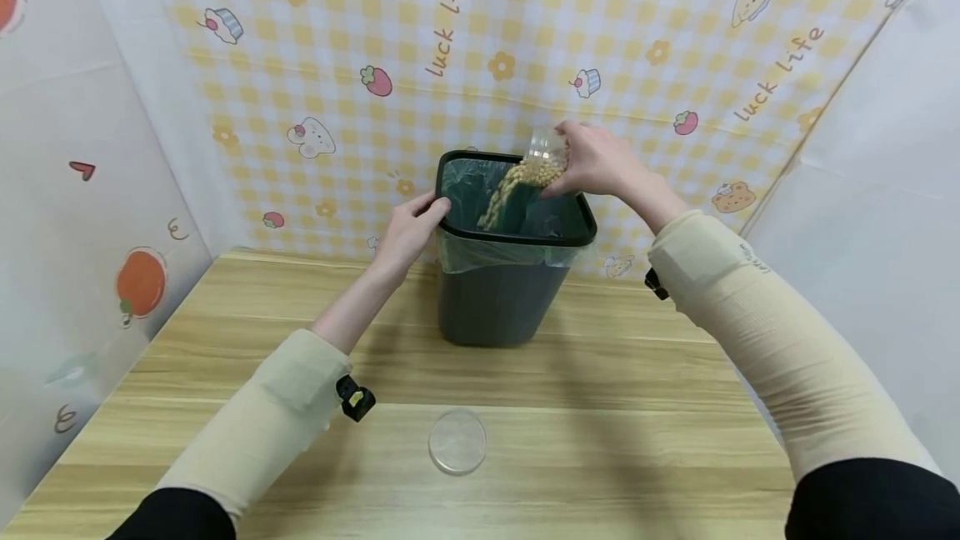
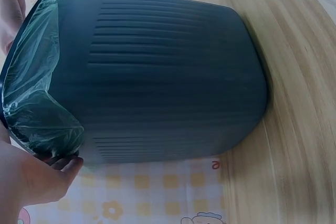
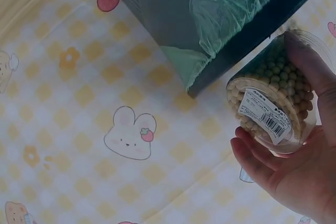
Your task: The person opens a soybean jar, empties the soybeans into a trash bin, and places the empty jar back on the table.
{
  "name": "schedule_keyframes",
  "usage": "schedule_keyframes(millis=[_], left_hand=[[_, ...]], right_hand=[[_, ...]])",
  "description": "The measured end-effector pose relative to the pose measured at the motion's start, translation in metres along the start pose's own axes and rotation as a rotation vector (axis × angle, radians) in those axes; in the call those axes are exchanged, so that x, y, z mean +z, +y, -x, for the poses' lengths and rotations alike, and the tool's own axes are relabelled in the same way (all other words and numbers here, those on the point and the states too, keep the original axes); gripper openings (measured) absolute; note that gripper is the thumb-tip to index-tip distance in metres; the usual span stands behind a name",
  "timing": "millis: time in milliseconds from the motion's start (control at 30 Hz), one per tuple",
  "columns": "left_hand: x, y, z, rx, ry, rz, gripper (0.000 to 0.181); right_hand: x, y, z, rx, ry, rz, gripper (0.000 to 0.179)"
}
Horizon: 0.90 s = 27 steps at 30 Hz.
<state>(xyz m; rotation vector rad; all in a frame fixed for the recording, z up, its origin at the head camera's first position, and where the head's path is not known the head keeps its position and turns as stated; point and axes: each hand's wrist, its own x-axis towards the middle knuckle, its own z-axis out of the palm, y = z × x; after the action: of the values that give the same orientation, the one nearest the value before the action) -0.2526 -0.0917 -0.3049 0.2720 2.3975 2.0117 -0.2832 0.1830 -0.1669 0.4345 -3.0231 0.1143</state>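
A dark trash can (image 1: 495, 298) with a black rim stands upright at the back of the table, lined with a thin green plastic bag (image 1: 517, 255) folded over the rim. My left hand (image 1: 408, 232) grips its left rim, thumb on top and fingers outside against the bag, as the left wrist view shows. Over the right side of the opening my right hand (image 1: 596, 161) holds a clear plastic jar (image 1: 546, 146) tilted. Round tan beans (image 1: 504, 194) stream from its mouth into the can. Many beans are still inside the jar, and a barcode label (image 3: 265, 113) is on its base.
A clear round lid (image 1: 457, 442) lies on the wooden table (image 1: 570, 473) in front of the can. Right behind the can hangs a yellow checked cloth (image 1: 337, 82). White printed sheets (image 1: 90, 190) close off the left and right sides.
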Motion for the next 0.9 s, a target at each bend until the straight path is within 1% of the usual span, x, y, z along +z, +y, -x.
schedule_keyframes(millis=[167, 400, 700, 900], left_hand=[[0.002, -0.001, -0.003, 0.003, 0.007, -0.002, 0.064], [0.004, -0.001, -0.003, 0.013, 0.052, -0.004, 0.061], [0.004, -0.003, -0.004, 0.017, 0.081, -0.011, 0.060], [0.005, -0.004, -0.005, 0.022, 0.084, -0.014, 0.058]], right_hand=[[-0.004, 0.003, 0.003, 0.002, -0.002, 0.020, 0.104], [-0.008, 0.004, 0.006, 0.001, 0.009, 0.036, 0.104], [-0.014, 0.003, 0.009, -0.011, 0.008, 0.059, 0.105], [-0.017, 0.004, 0.012, 0.019, -0.002, 0.086, 0.104]])
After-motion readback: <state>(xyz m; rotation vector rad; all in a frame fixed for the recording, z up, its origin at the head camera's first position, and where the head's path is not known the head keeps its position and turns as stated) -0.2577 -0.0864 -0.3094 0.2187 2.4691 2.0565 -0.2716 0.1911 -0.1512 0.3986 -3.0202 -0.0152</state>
